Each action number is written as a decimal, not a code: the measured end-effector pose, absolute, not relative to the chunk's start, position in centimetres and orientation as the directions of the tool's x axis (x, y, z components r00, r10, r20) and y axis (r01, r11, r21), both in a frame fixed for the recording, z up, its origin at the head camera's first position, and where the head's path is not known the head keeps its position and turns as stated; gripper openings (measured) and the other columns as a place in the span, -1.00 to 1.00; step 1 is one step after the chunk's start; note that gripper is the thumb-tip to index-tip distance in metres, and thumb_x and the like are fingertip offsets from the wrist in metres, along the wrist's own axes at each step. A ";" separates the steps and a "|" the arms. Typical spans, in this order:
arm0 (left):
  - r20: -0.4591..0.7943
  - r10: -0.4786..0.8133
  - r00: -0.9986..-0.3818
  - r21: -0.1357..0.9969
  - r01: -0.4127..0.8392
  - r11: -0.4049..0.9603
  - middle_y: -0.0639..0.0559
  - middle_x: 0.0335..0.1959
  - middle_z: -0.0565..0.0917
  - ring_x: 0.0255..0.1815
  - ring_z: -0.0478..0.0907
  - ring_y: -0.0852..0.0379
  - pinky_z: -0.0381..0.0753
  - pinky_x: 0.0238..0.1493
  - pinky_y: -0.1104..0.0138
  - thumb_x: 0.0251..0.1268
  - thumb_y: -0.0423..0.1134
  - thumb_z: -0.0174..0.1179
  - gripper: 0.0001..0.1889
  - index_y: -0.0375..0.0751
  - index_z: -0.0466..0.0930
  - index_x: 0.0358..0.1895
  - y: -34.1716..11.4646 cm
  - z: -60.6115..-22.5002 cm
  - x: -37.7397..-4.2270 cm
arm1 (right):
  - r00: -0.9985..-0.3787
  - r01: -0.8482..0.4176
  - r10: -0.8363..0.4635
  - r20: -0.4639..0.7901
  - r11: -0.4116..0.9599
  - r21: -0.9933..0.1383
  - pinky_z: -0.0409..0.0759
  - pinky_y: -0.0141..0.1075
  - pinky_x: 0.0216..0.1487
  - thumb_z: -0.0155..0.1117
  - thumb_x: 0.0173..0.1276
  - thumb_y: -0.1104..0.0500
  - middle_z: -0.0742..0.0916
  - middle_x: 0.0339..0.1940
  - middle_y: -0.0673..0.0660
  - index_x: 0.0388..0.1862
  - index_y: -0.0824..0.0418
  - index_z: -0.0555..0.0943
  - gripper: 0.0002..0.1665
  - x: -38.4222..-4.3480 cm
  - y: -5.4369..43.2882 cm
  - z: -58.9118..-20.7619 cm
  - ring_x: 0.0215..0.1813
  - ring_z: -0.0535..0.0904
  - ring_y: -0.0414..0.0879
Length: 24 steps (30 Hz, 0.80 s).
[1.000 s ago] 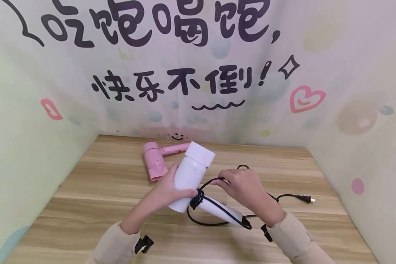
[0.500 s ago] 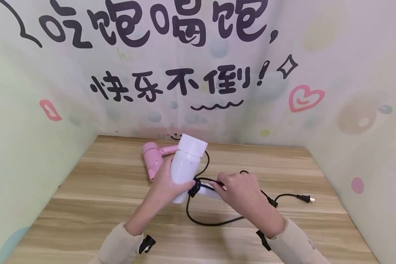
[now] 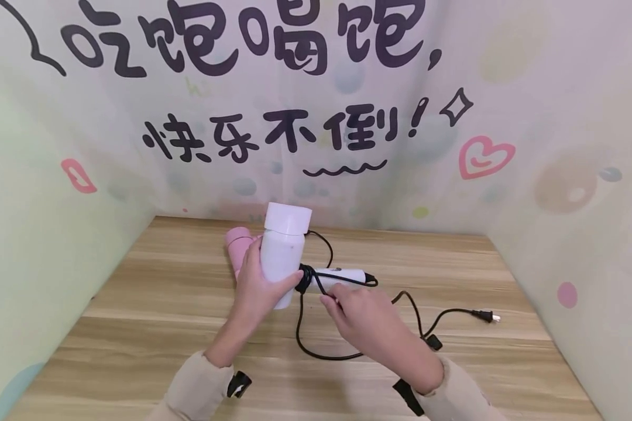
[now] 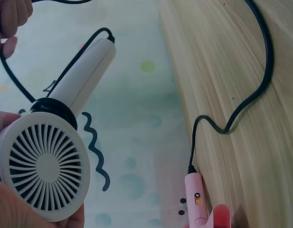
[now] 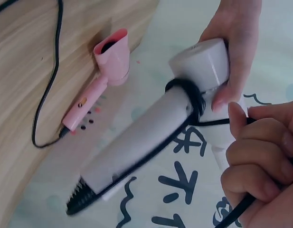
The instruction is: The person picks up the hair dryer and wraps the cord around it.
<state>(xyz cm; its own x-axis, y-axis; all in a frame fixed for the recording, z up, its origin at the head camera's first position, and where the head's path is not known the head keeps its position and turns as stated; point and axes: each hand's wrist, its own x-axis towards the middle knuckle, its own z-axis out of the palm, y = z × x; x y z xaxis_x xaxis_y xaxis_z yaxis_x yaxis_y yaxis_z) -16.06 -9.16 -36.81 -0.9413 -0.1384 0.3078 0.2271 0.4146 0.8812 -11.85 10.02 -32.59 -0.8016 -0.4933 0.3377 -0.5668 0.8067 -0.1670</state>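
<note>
My left hand [image 3: 256, 295] grips the barrel of a white hair dryer [image 3: 282, 257], held up over the table with its handle pointing right. A black power cord [image 5: 188, 95] runs along that handle and is coiled where handle meets barrel. My right hand [image 3: 366, 318] pinches the cord just right of the coil; the right wrist view shows its fingers curled round it. In the left wrist view the dryer's round slotted intake grille [image 4: 47, 166] faces the camera. Behind the left hand lies a pink hair dryer [image 3: 238, 242], partly hidden in the head view.
A loop of cord hangs below the white dryer toward the wooden table [image 3: 153, 327]. At the right lies a two-pin plug [image 3: 485, 316] with more cord beside it. A printed backdrop [image 3: 368, 193] stands behind the table, with walls on both sides.
The white dryer has moved up and left, its barrel turning more upright and its handle swinging toward level. My right hand, still pinching the cord, has moved left and down below the handle.
</note>
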 end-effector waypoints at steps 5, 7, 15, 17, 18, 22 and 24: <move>0.322 -0.172 -0.931 0.894 0.240 0.378 -0.04 0.03 0.44 -0.08 0.45 0.01 0.48 -0.09 0.17 -0.19 -0.12 0.49 -0.09 -0.14 0.16 0.29 -8.8 -36.8 -15.9 | -0.793 -0.604 -0.510 0.333 0.729 -0.321 0.18 -0.48 -0.67 0.02 0.42 0.13 0.29 -0.75 -0.15 -0.53 0.10 0.39 -0.73 -11.7 9.1 -33.3 -0.68 0.19 -0.30; 0.327 -0.175 -0.929 0.901 0.250 0.353 -0.03 0.02 0.45 -0.08 0.46 0.02 0.48 -0.11 0.18 -0.19 -0.13 0.49 -0.10 -0.13 0.16 0.28 -8.6 -36.8 -15.9 | -0.765 -0.638 -0.522 0.378 0.698 -0.325 0.16 -0.49 -0.67 0.02 0.41 0.16 0.27 -0.76 -0.15 -0.52 0.12 0.38 -0.74 -11.7 8.8 -33.8 -0.69 0.17 -0.30; 0.314 -0.184 -0.931 0.933 0.267 0.239 -0.05 0.02 0.46 -0.07 0.46 0.02 0.48 -0.07 0.18 -0.13 -0.16 0.46 -0.15 -0.14 0.15 0.27 -8.0 -36.8 -15.8 | -0.673 -0.730 -0.577 0.463 0.620 -0.289 0.16 -0.52 -0.65 0.04 0.39 0.21 0.30 -0.75 -0.12 -0.45 0.18 0.39 -0.82 -12.2 7.9 -35.4 -0.68 0.19 -0.29; 0.297 -0.185 -0.937 0.942 0.255 0.220 -0.06 0.01 0.47 -0.07 0.46 0.02 0.48 -0.06 0.18 -0.10 -0.16 0.45 -0.15 -0.14 0.14 0.28 -8.0 -36.8 -15.8 | -0.673 -0.732 -0.591 0.445 0.616 -0.291 0.18 -0.51 -0.63 0.02 0.41 0.20 0.31 -0.74 -0.11 -0.41 0.19 0.40 -0.84 -12.3 7.8 -35.7 -0.66 0.21 -0.28; 0.284 -0.184 -0.941 0.947 0.245 0.206 -0.07 0.01 0.47 -0.07 0.46 0.01 0.48 -0.06 0.18 -0.09 -0.16 0.45 -0.16 -0.14 0.14 0.28 -8.0 -36.8 -15.8 | -0.674 -0.733 -0.597 0.434 0.614 -0.294 0.20 -0.51 -0.63 0.00 0.42 0.20 0.31 -0.73 -0.11 -0.39 0.19 0.40 -0.84 -12.3 7.8 -35.8 -0.65 0.22 -0.28; 0.205 -0.169 -0.964 0.974 0.184 0.129 -0.09 0.01 0.47 -0.05 0.46 -0.01 0.48 -0.04 0.19 -0.05 -0.18 0.42 -0.16 -0.12 0.11 0.30 -7.9 -36.5 -15.8 | -0.657 -0.744 -0.617 0.432 0.622 -0.243 0.20 -0.49 -0.66 -0.02 0.43 0.18 0.30 -0.74 -0.12 -0.35 0.20 0.39 -0.85 -12.5 8.0 -36.5 -0.67 0.24 -0.29; 0.166 -0.169 -0.972 0.984 0.154 0.086 -0.10 0.03 0.47 -0.04 0.46 -0.01 0.48 -0.03 0.20 -0.04 -0.20 0.41 -0.17 -0.12 0.10 0.31 -7.8 -36.3 -15.7 | -0.640 -0.748 -0.615 0.461 0.636 -0.190 0.18 -0.47 -0.70 -0.05 0.46 0.15 0.30 -0.78 -0.12 -0.31 0.21 0.39 -0.83 -12.7 8.1 -36.8 -0.71 0.24 -0.29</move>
